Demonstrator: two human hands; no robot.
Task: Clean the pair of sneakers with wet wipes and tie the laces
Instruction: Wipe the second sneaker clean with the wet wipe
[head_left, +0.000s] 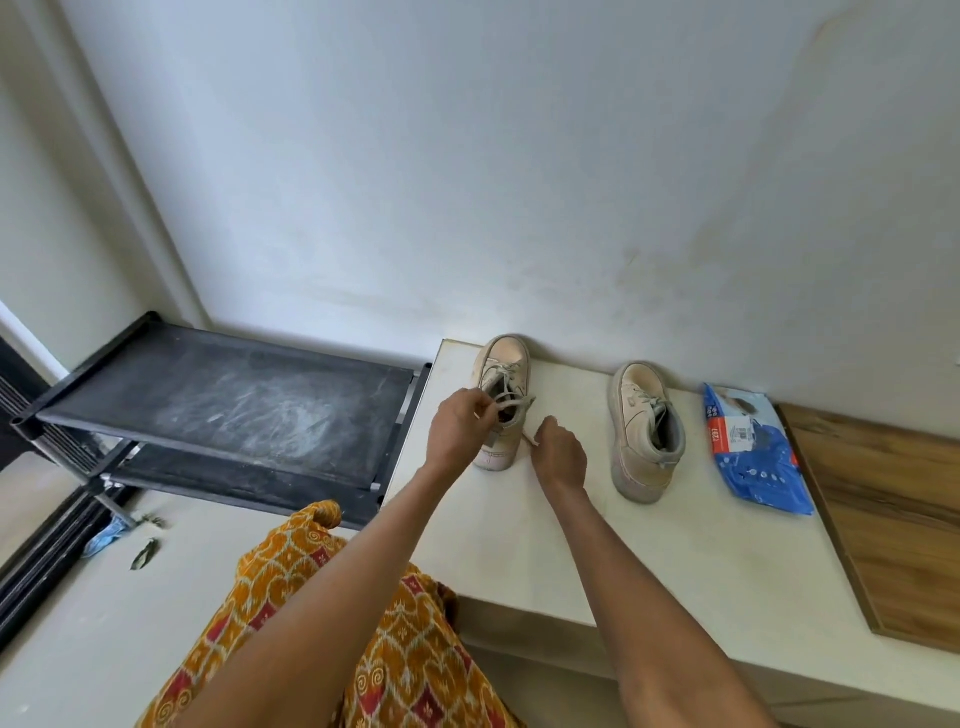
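Here, in the head view, two beige canvas high-top sneakers stand on a white table top (649, 561) with their toes toward the wall; the left-hand beige sneaker (503, 374) is the one being worked on, while the right-hand beige sneaker (644, 431) stands well apart, its laces seemingly already tied. The left hand (457, 423) pinches a grey loop of flat lace (511, 402) above the shoe's opening, fingers curled round it. The right hand (561, 449), just beside the heel, is closed on the thin free end of the lace (530, 439), pulling it outward. The lace looks soft, limp and light, so it should be held near the knot and kept taut, or the loop may slip. The shoe seems light enough to shift when tugged. A blue plastic pack of wet wipes (753, 452) lies beside the right-hand sneaker, near a wooden board (893, 519).
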